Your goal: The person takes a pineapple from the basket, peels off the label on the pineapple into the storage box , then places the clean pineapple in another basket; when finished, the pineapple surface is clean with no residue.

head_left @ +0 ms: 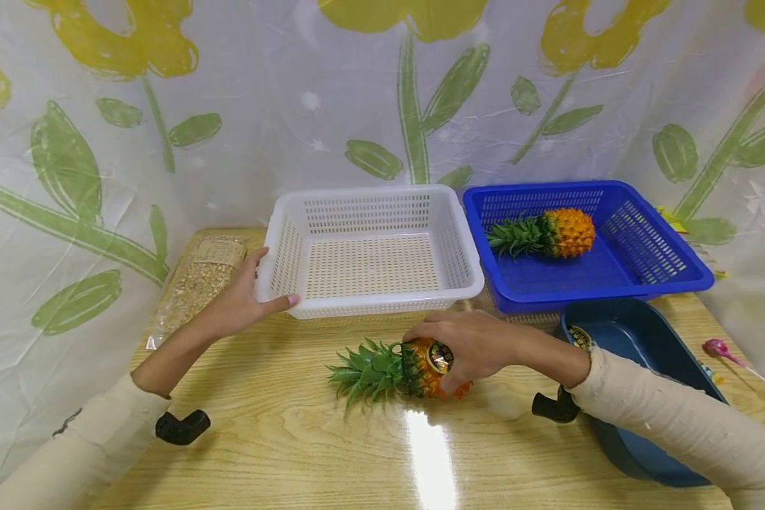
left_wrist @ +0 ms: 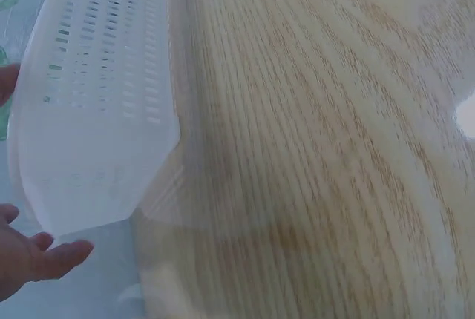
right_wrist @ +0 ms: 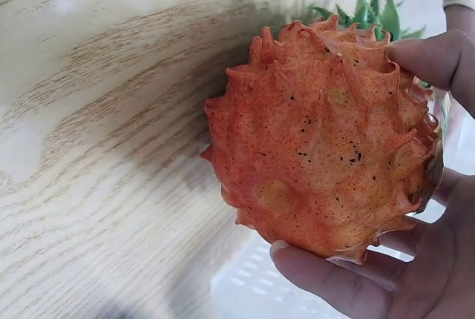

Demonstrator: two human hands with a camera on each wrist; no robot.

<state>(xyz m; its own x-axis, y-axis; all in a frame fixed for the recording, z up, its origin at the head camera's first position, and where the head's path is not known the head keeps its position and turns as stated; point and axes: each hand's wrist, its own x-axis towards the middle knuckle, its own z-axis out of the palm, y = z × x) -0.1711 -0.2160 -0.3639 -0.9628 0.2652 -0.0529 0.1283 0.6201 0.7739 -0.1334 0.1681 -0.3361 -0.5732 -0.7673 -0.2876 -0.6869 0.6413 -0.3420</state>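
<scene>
A small orange pineapple (head_left: 421, 386) with a spiky green crown lies on its side near the middle of the table. Over its body, my right hand (head_left: 472, 347) grips it with thumb and fingers on opposite sides. Its knobbly base (right_wrist: 319, 141) fills much of the right wrist view. My left hand (head_left: 245, 297) is spread around the near left corner of a white slotted basket (head_left: 370, 304), thumb by the front wall and fingers by the left side. In the left wrist view, its fingertips (left_wrist: 70, 256) show beside that basket's corner.
A blue basket (head_left: 605, 287) at the back right holds another pineapple (head_left: 570, 232). Nearer stands a dark teal tub (head_left: 650, 453), partly under the right forearm. A bag of grains (head_left: 204, 280) lies at the left, a wrapped lollipop (head_left: 717, 347) at the far right.
</scene>
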